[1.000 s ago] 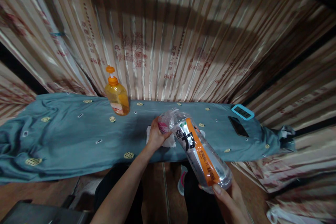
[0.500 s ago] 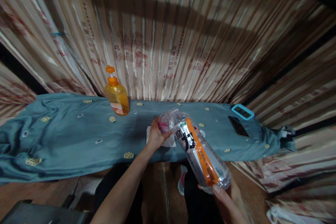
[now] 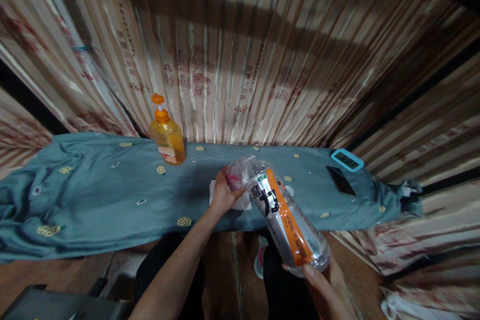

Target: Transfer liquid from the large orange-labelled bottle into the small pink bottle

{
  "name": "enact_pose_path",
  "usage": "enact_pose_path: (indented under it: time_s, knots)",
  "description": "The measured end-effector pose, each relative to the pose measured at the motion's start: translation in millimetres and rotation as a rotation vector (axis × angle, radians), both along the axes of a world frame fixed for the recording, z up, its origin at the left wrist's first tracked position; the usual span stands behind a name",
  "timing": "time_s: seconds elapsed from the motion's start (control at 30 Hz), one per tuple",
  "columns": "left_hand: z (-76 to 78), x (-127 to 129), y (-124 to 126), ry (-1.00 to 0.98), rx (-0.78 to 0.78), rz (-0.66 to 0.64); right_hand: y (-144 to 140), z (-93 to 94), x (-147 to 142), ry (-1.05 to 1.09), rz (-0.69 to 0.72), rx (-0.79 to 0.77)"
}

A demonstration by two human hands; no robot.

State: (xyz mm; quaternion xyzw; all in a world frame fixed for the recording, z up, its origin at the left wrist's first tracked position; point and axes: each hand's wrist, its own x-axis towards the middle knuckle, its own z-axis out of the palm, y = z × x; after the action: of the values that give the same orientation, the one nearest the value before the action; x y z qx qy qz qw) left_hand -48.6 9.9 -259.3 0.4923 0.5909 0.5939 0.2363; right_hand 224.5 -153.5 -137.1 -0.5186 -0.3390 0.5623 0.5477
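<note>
I hold a clear plastic bottle (image 3: 283,217) with a white and orange label, tilted so its neck points away from me. My right hand (image 3: 330,287) grips its base, low and close to my body. My left hand (image 3: 224,192) is closed around the neck end, where a pink cap shows between the fingers. The neck hangs just above a white tissue (image 3: 240,201) lying on the blue-green cloth (image 3: 97,195) that covers the table.
An orange pump bottle (image 3: 167,135) stands at the back of the cloth, left of centre. A black phone (image 3: 340,180) and a small teal-framed device (image 3: 347,159) lie at the right end. A pleated striped curtain (image 3: 240,55) hangs behind. My legs and a shoe show below the table edge.
</note>
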Motion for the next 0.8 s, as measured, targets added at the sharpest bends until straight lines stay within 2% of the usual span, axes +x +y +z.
enact_pose_path:
  time_s: [0.57,0.8]
  knots:
    - [1.6,2.2,0.7,-0.045,-0.003,0.004,-0.6,2.4,-0.4,-0.017,-0.029,-0.012]
    - [0.8,1.8,0.7,-0.051,0.004,0.005,1.0,-1.0,3.1,-0.006,0.026,0.000]
